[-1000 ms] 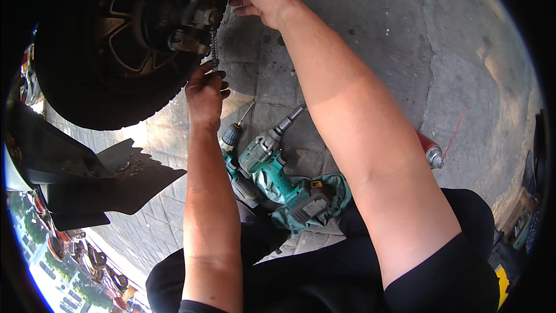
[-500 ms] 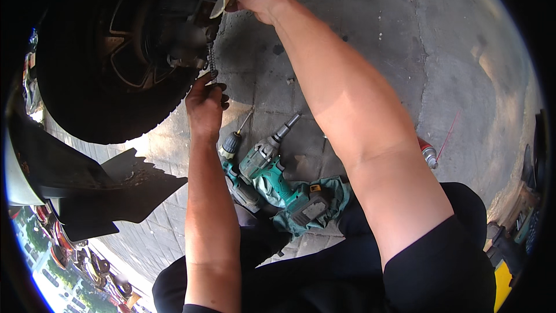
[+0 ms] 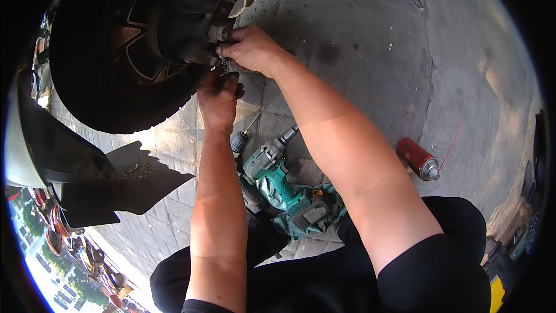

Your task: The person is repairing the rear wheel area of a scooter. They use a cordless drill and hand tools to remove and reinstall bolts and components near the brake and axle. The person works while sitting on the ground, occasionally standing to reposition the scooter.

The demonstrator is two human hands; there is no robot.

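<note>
A black-tyred wheel [image 3: 124,115] with a spoked rim stands at upper left. Beside its hub, my right hand [image 3: 252,51] is closed, thumb and fingers at a small metal fitting [image 3: 218,33]. What its fingertips grip is mostly hidden. Just below, my left hand [image 3: 219,107] has its dirty fingers curled round the lower end of a thin coil spring [image 3: 225,68], beside the tyre's edge. The spring shows only in part between the two hands.
A green cordless impact wrench [image 3: 275,177] lies on a green cloth [image 3: 301,226] near my knees, with a drill [image 3: 238,141] beside it. A red spray can [image 3: 414,156] lies to the right. A broken black plastic panel [image 3: 133,179] juts in from the left.
My right hand has come down from the pale metal plate to the fitting by the hub, close above my left hand. My left hand stays at the spring. The view has shifted, uncovering the spray can.
</note>
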